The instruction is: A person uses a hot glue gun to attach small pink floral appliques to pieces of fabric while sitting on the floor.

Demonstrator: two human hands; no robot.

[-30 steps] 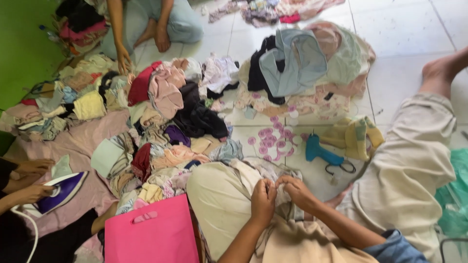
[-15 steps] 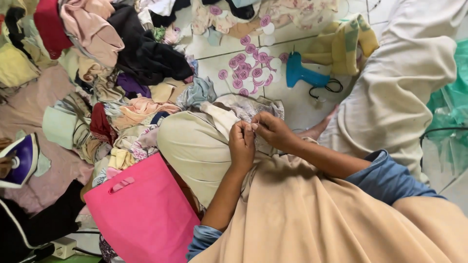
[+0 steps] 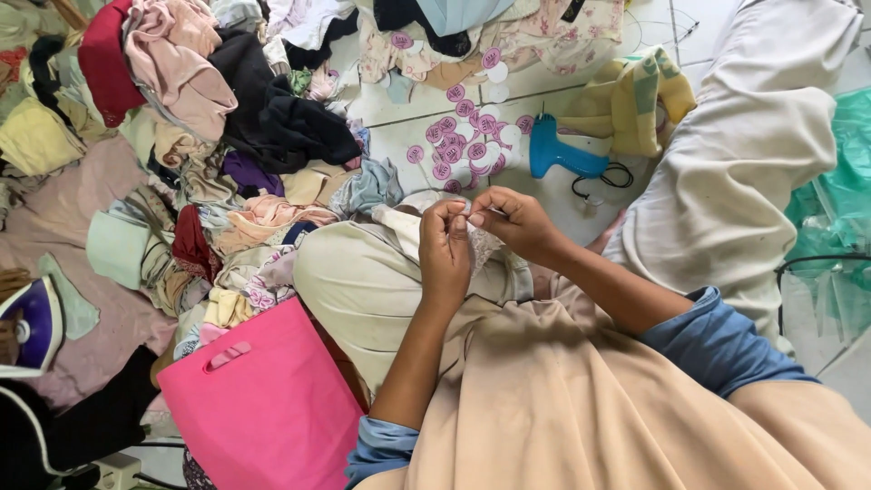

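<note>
— Two hands at the middle of the view: what are they doing?

— Left hand (image 3: 445, 249) is closed, fingertips pinched on a small piece of pale lace cloth (image 3: 481, 243) that lies over the knee. Right hand (image 3: 515, 220) sits just at its three o'clock, fingers curled shut on the same cloth – whether it also grips something thin, I cannot tell.

— And nearest the camera?

— Tan fabric (image 3: 581, 408) fills the bottom, with blue sleeves (image 3: 717, 340) on both arms. At eight o'clock from the hands lies a pink bag (image 3: 263, 408) with a cut-out handle.

— Going farther out?

— At twelve o'clock, on the white tiled floor (image 3: 404, 136), a scatter of round pink and white tags (image 3: 467, 145). Just beside them, at one o'clock, a blue tagging gun (image 3: 562, 156) with a black cord. Beyond it, a yellow-green folded cloth (image 3: 635, 100).

— The left side?

— From nine to eleven o'clock, a big heap of mixed clothes (image 3: 209, 136) – pink, black, red and beige. At the far left edge, a purple iron (image 3: 32, 331) shows.
</note>
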